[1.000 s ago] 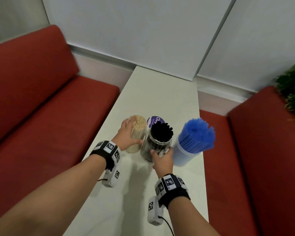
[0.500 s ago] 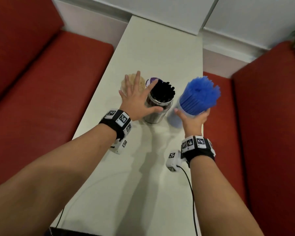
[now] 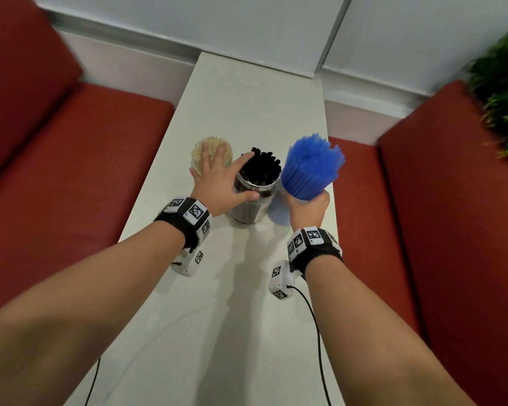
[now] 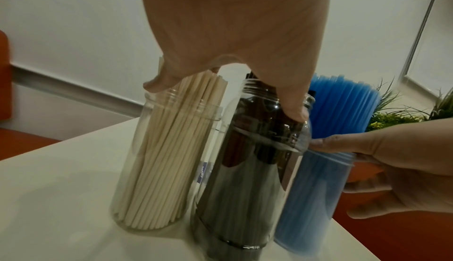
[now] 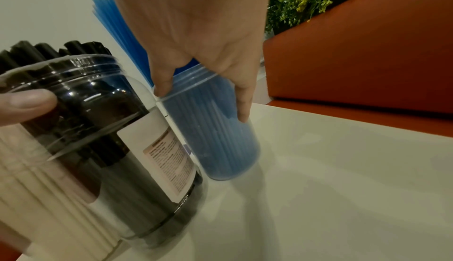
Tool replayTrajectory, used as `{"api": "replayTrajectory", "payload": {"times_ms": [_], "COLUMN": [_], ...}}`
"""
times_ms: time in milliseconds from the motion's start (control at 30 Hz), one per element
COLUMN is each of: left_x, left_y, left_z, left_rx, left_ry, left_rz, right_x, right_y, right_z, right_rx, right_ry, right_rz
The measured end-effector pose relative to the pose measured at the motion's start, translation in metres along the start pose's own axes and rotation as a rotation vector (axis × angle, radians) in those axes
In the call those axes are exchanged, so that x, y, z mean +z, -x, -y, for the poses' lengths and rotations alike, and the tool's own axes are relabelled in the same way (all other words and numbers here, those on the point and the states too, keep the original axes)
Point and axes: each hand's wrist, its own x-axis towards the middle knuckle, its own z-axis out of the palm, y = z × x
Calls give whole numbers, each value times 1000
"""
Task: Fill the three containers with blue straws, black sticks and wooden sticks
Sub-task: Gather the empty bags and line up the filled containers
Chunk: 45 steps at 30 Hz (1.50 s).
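Note:
Three clear jars stand side by side on the white table (image 3: 247, 332). The left jar (image 3: 201, 155) (image 4: 159, 158) holds wooden sticks. The middle jar (image 3: 258, 177) (image 4: 245, 187) (image 5: 98, 129) holds black sticks. The right jar (image 3: 277, 213) (image 4: 313, 187) (image 5: 215, 139) holds blue straws (image 3: 311, 168) that stick out high above its rim. My left hand (image 3: 217, 180) (image 4: 232, 32) is spread flat: its fingers rest on the wooden stick tops, its index finger on the black jar's rim and its thumb against that jar's neck. My right hand (image 3: 307, 206) (image 5: 196, 32) grips the blue jar near its rim.
Red padded benches (image 3: 71, 177) (image 3: 437, 230) run along both long sides of the narrow table. A green plant (image 3: 502, 92) sits behind the right bench. The blue jar stands close to the table's right edge. A white wall closes the far end.
A second ago my left hand held the wooden jar and my right hand the black jar. The left hand has since spread across two jars, and the right hand has shifted to the blue jar.

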Motion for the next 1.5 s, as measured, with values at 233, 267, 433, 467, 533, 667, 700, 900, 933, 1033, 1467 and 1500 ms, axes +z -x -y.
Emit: {"api": "replayTrajectory", "payload": {"times_ms": [233, 267, 433, 467, 533, 667, 700, 900, 933, 1033, 1467, 1500], "left_x": [-2, -1, 2, 4, 7, 11, 11, 8, 8, 9, -46, -47], "left_y": [-53, -61, -99, -106, -119, -140, -142, -148, -150, -154, -145, -148], "left_z": [1, 0, -3, -3, -5, -8, -6, 1, -1, -11, 73, 78], "left_rx": [-48, -59, -104, -113, -132, -165, -152, 229, 218, 125, -68, -60], "left_ry": [4, -3, -47, -58, -65, -168, -191, -450, -471, -469, 95, 124], "left_rz": [-23, -32, -79, -89, -109, -151, -175, -242, -217, -172, 150, 122], "right_x": [25, 29, 49, 52, 59, 70, 71, 69, 71, 76, 43, 44], "right_y": [-43, -49, -87, -94, -109, -132, -136, -144, -143, -139, -161, -163], "right_z": [16, 19, 24, 22, 19, 17, 17, 12, 13, 19, 8, 11], "right_rx": [15, 8, -49, -57, -82, -141, -153, -196, -193, -162, -162, -176], "right_ry": [77, 90, 175, 187, 213, 241, 258, 307, 315, 339, 65, 47], "right_rz": [17, 16, -22, -21, -17, -15, -6, -9, -11, -15, 311, 333]}}
